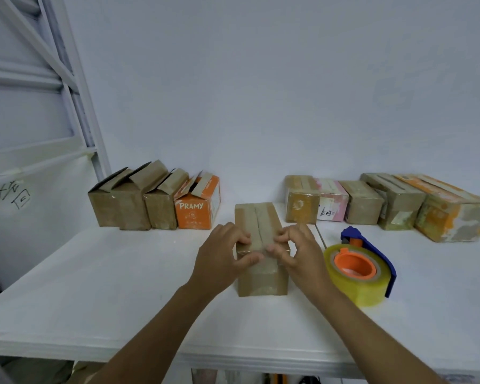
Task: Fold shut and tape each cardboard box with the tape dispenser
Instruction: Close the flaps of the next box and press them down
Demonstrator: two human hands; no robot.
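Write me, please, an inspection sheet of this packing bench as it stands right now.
Surface: white table carries every box and the dispenser.
Job's things: centre box has its flaps folded down, with a seam gap along the top. The tape dispenser lies to its right, untouched. Four open boxes stand at the back left with flaps up. Five closed boxes stand at the back right.
Clutter: nothing seen.
Hands: left hand and right hand both grip the centre box at its near top edge, fingers curled.
Cables: nothing seen.
Surroundings: white wall behind; shelf frame and a handwritten panel at left.
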